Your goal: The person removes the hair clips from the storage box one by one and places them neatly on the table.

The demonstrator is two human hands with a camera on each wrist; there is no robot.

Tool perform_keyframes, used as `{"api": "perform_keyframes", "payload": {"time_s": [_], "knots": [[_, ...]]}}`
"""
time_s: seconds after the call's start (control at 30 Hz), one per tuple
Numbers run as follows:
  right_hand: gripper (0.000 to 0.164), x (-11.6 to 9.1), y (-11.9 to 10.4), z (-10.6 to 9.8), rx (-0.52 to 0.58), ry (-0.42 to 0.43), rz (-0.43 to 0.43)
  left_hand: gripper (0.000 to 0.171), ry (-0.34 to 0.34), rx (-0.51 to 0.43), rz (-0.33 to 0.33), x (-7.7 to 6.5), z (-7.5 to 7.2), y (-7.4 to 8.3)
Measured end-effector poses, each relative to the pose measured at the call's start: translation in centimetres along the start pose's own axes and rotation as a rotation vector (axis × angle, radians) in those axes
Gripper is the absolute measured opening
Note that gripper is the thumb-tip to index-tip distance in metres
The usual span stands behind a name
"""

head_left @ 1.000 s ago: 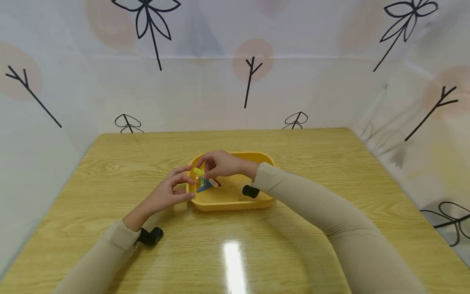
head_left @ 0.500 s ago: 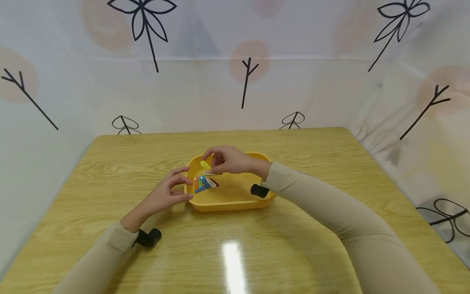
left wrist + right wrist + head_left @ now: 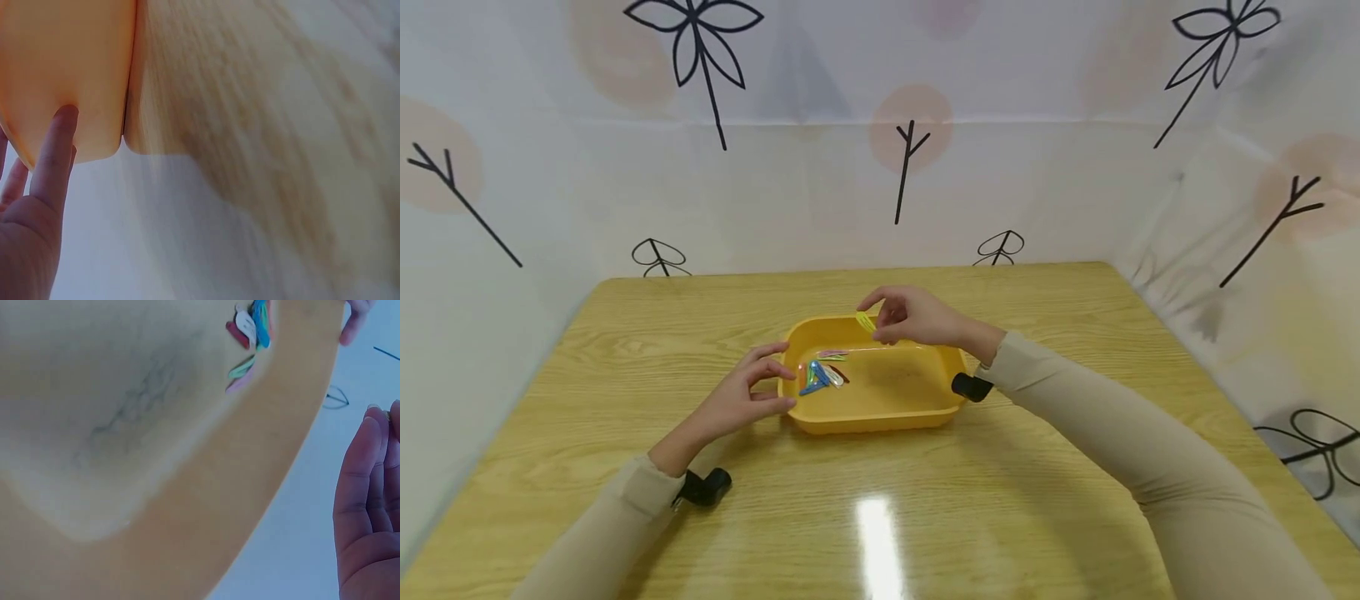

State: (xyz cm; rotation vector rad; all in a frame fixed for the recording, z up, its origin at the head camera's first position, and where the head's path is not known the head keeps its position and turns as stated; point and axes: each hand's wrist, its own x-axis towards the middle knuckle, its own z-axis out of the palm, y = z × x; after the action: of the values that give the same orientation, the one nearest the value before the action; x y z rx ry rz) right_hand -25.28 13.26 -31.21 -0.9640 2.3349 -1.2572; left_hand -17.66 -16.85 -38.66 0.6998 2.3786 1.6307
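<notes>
The right grip (image 3: 916, 317) points leftward, pinching a yellow clip (image 3: 865, 322).

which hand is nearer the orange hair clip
Left. The left hand touches the yellow tray beside the orange hair clip; the right hand is farther off to the right, pinching a yellow hair clip.

The clip (image 3: 866, 322) is bright yellow, the tray (image 3: 880, 422) amber, the table (image 3: 790, 517) wood-grained

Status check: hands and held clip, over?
Right hand pinches slim yellow clip, apart from multicoloured clips in rounded yellow tray. Left hand touches tray's end wall. No visible obstruction.
</notes>
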Motion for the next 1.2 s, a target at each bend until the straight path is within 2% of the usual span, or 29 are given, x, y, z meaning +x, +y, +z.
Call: {"api": "perform_keyframes", "payload": {"time_s": [0.2, 0.47, 0.8, 1.2], "knots": [[0.036, -1.2, 0.7, -1.0, -0.01, 0.049, 0.025, 0.031, -0.001, 0.002, 0.003, -0.1, -0.1, 0.0], [0.037, -3.0, 1.4, -2.2, 0.036, 0.102, 0.067, 0.031, -0.002, -0.005, -0.004, -0.1, -0.1, -0.1], [0.04, -4.8, 2.6, -3.7, 0.021, 0.191, 0.127, 0.033, -0.003, -0.005, -0.009, -0.1, -0.1, 0.0], [0.04, -6.9, 3.9, -4.5, 0.096, 0.289, 0.17, 0.032, -0.005, -0.008, -0.017, -0.1, 0.0, 0.0]]}}
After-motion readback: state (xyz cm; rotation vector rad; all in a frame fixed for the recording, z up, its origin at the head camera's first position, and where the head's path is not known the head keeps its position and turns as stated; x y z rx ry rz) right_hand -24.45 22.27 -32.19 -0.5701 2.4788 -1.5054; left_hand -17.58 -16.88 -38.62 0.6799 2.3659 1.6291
